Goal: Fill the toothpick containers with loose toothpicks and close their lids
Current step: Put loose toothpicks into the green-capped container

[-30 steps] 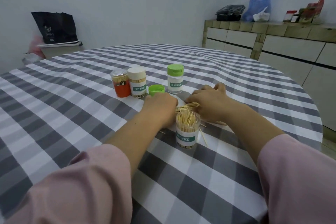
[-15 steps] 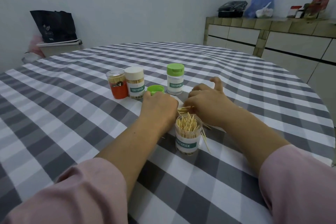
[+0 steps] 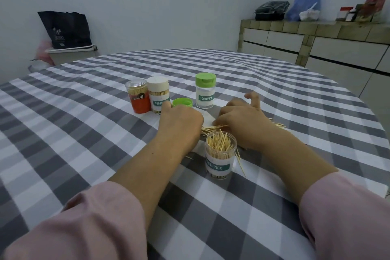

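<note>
An open clear toothpick container (image 3: 220, 155), full of upright toothpicks, stands on the checked tablecloth (image 3: 84, 124) just in front of my hands. Loose toothpicks (image 3: 213, 129) lie in a bundle between my hands and spread out to the right (image 3: 277, 124). My left hand (image 3: 179, 122) and my right hand (image 3: 242, 121) rest palm-down, fingers curled over that bundle; the fingertips are hidden. A loose green lid (image 3: 182, 102) lies behind my left hand. Behind stand a green-lidded container (image 3: 205, 91), a white-lidded one (image 3: 158, 94) and a red-labelled one (image 3: 137, 96), all closed.
A single toothpick (image 3: 240, 164) leans beside the open container. A tiled counter (image 3: 316, 34) with bags and jars runs along the right wall. A dark bag (image 3: 65, 29) sits on a bin at the far left.
My hands have stayed over the toothpick bundle, gathering it; my right little finger has lifted. The view has shifted slightly downward.
</note>
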